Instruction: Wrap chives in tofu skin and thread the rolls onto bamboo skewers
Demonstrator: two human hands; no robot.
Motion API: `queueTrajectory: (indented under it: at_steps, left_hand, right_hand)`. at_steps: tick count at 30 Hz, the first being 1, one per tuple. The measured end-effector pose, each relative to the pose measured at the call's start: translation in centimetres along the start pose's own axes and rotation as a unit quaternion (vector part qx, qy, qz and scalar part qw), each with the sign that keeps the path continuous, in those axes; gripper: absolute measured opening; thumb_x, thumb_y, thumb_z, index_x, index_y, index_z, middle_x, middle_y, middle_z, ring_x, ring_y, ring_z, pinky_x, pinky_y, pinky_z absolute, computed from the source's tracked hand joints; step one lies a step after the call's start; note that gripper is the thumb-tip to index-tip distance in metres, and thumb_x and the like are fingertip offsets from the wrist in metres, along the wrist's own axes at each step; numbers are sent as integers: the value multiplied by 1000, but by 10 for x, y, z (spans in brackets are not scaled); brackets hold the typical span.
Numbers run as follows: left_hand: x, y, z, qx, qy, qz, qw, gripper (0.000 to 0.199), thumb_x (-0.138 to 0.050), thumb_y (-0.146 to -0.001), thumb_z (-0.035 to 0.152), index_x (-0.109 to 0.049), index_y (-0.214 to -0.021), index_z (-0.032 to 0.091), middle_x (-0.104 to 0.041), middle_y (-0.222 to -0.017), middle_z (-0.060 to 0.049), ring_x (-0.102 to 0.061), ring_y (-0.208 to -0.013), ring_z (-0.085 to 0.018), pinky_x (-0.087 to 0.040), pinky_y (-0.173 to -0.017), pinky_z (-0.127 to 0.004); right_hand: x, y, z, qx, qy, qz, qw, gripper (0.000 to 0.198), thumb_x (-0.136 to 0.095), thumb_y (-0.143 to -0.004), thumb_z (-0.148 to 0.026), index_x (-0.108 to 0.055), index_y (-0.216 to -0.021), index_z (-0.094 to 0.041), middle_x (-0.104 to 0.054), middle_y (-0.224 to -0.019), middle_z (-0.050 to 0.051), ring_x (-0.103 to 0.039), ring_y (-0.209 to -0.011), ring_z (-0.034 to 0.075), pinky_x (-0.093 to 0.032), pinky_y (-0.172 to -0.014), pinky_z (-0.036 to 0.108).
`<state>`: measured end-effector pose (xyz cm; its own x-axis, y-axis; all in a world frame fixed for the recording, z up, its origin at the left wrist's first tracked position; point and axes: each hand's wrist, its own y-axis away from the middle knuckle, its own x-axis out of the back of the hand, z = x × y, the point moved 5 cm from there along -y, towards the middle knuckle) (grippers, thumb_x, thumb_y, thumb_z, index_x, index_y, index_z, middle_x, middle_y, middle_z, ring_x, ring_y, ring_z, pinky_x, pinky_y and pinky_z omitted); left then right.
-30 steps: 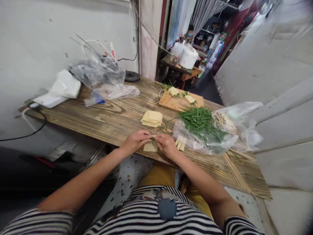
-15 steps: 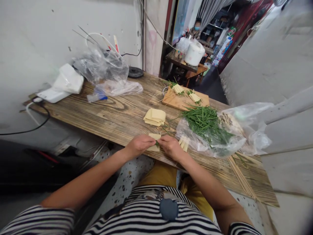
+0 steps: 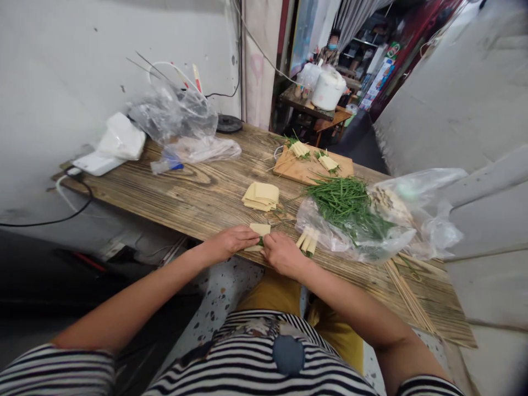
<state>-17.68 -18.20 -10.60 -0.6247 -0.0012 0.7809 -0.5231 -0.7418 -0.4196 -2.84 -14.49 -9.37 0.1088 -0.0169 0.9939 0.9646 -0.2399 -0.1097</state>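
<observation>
A pale yellow tofu sheet [image 3: 260, 228] lies flat at the table's near edge, with a small bundle of green chives [image 3: 260, 241] across it. My left hand [image 3: 231, 242] has its fingers closed on the left end of the bundle. On the other side my right hand [image 3: 284, 254] is closed round the right end, hiding part of the sheet. Just beyond them sits a stack of tofu sheets [image 3: 261, 196]. Several finished rolls [image 3: 307, 242] lie right of my right hand, partly under a plastic bag's edge.
Loose chives [image 3: 342, 201] rest on a clear plastic bag [image 3: 375, 250] to the right. Behind them, a wooden board [image 3: 297, 169] carries skewered rolls [image 3: 328, 163]. Thin sticks [image 3: 408, 297] lie at the right end. Plastic bags [image 3: 173, 118] occupy the back left; a person sits far off.
Both hands have shifted slightly on the sheet; my right fingers now sit lower, by its near right edge. More of the green bundle shows between them. The view has turned a little.
</observation>
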Motion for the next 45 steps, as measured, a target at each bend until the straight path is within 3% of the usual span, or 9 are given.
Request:
queueTrajectory:
  at_steps: [3, 7, 12, 16, 25, 29, 35, 41, 45]
  left_hand:
    - [2, 2, 4, 5, -15, -9, 1000, 35, -48, -93, 17, -64, -123, 21, -67, -122, -14, -61, -115, -21, -49, -102, -40]
    - [4, 2, 11, -6, -26, 18, 999, 42, -61, -86, 24, -62, -128, 20, -67, -121, -15, -61, -116, -24, -49, -103, -44]
    - [1, 0, 8, -19, -44, 40, 998, 31, -62, -89, 28, -67, -117, 19, -71, -113, -14, -65, -107, -22, -52, -98, -40]
    - [-1, 0, 9, -17, -63, 36, 997, 36, -65, -87, 32, -66, -120, 17, -71, -113, -15, -65, -108, -24, -50, -99, -42]
    - [-4, -1, 4, 59, -2, 131, 990, 22, -53, -93, 22, -73, -102, 22, -74, -99, -9, -67, -94, -17, -52, -91, -33]
    - [-2, 0, 6, 99, 10, 163, 982, 20, -57, -92, 27, -76, -92, 23, -75, -92, -6, -67, -89, -16, -53, -84, -30]
    - [0, 5, 6, 169, 36, 223, 959, 14, -66, -86, 33, -78, -83, 25, -76, -82, -3, -65, -84, -18, -54, -82, -34]
    - [-3, 16, -6, 289, 83, 234, 925, 20, -73, -79, 37, -78, -90, 22, -75, -84, -5, -68, -80, -18, -56, -74, -29]
    - [-2, 17, -3, 262, 71, 245, 931, 19, -69, -83, 35, -77, -92, 21, -73, -83, -5, -67, -79, -16, -55, -72, -27]
  right_hand:
    - [-2, -1, -3, 17, 4, 18, 1000, 19, -47, -97, -18, -63, -89, -11, -59, -88, 11, -52, -88, 22, -41, -79, 36]
    - [-3, -2, -4, 23, 14, 12, 1000, 29, -49, -97, -32, -65, -86, -11, -59, -87, 12, -53, -88, 23, -42, -77, 36]
    - [-3, -3, -4, 18, 49, -1, 999, 31, -39, -100, -21, -66, -90, -10, -60, -87, 12, -54, -88, 24, -41, -76, 36]
    - [-3, -7, 1, 0, 35, 3, 999, 34, -37, -101, -23, -67, -93, -9, -60, -83, 11, -53, -83, 21, -40, -73, 34]
    - [3, -3, 14, -35, -53, 41, 997, 36, -50, -96, -43, -67, -91, -11, -60, -86, 10, -52, -83, 19, -41, -76, 30]
    - [-1, -1, 24, -78, -166, 71, 980, 30, -54, -94, -38, -69, -83, -15, -62, -85, 7, -54, -82, 17, -42, -75, 27]
    - [-7, -4, 40, -151, -328, 113, 926, 20, -68, -86, -34, -73, -77, -17, -64, -78, 4, -58, -79, 16, -43, -75, 27]
    - [-1, -9, 39, -132, -313, 84, 937, 12, -64, -87, -15, -74, -80, -16, -66, -80, 4, -57, -79, 15, -41, -80, 28]
    - [-4, -8, 38, -171, -314, 95, 929, 10, -66, -85, -14, -75, -81, -17, -67, -80, 4, -57, -79, 16, -41, -81, 29]
